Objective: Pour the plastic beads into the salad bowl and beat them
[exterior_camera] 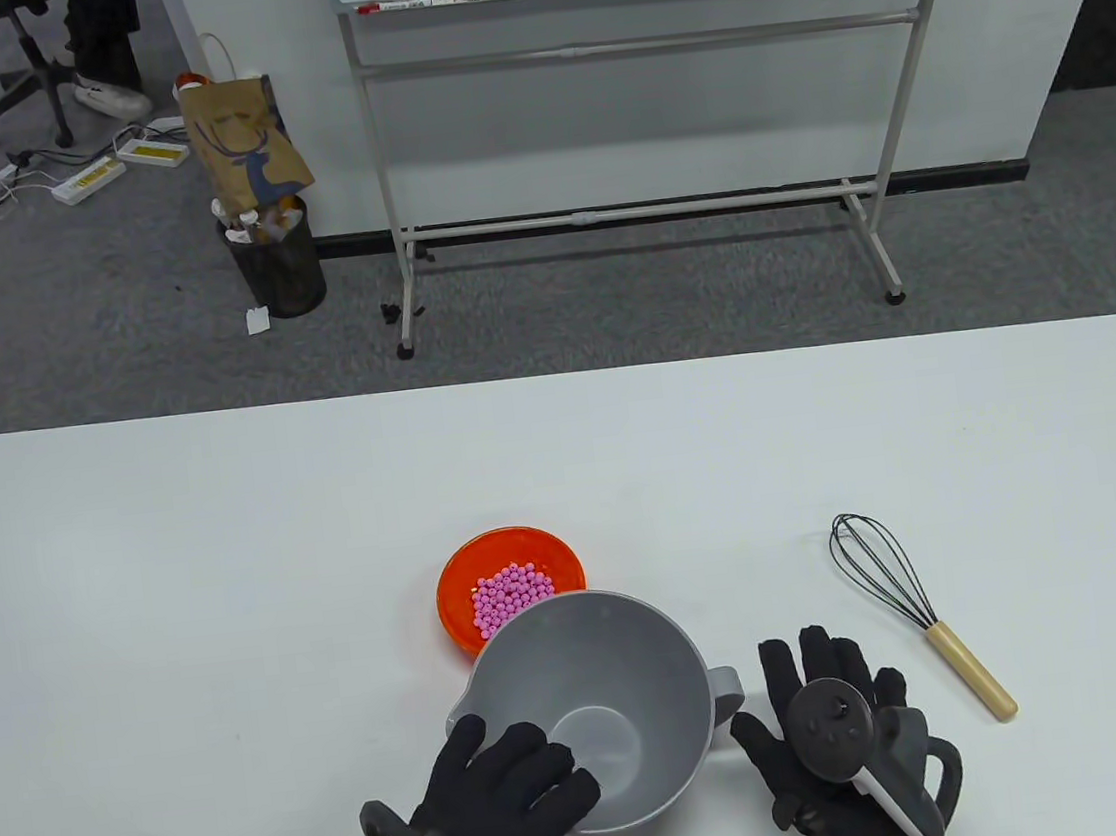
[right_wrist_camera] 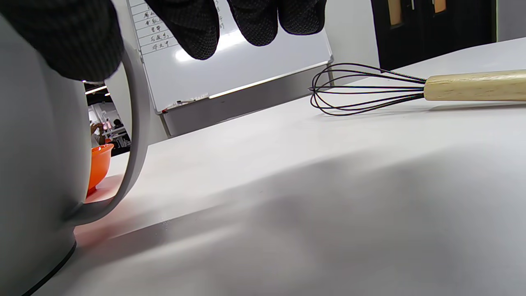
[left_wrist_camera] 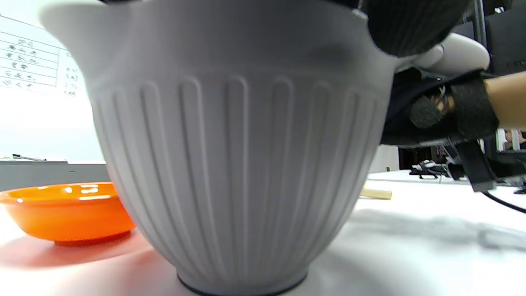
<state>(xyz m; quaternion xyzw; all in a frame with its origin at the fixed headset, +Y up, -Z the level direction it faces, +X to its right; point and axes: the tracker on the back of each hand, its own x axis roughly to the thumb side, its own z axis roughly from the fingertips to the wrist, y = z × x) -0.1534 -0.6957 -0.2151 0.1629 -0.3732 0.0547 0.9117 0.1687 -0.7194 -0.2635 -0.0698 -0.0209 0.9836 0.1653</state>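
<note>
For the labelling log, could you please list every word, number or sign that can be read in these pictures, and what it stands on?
Nothing can be read.
Whiteboard: a handwritten table in rows, too small and blurred to read.
Paper bag on the floor: a deer picture, no readable words.
Salad bowl, orange bowl, whisk: no markings seen.

I see the salad bowl (exterior_camera: 591, 706) as matt grey plastic, its outer wall ribbed with vertical flutes. The orange bowl (exterior_camera: 510, 584) looks glossy, with bright highlights on its rim, and the pink beads (exterior_camera: 508, 595) in it look like smooth plastic. The whisk (exterior_camera: 918, 614) has thin dark wires and a pale unvarnished wooden handle. Both gloves are black knit cloth. The tabletop (exterior_camera: 234, 576) is smooth white with a soft sheen.
</note>
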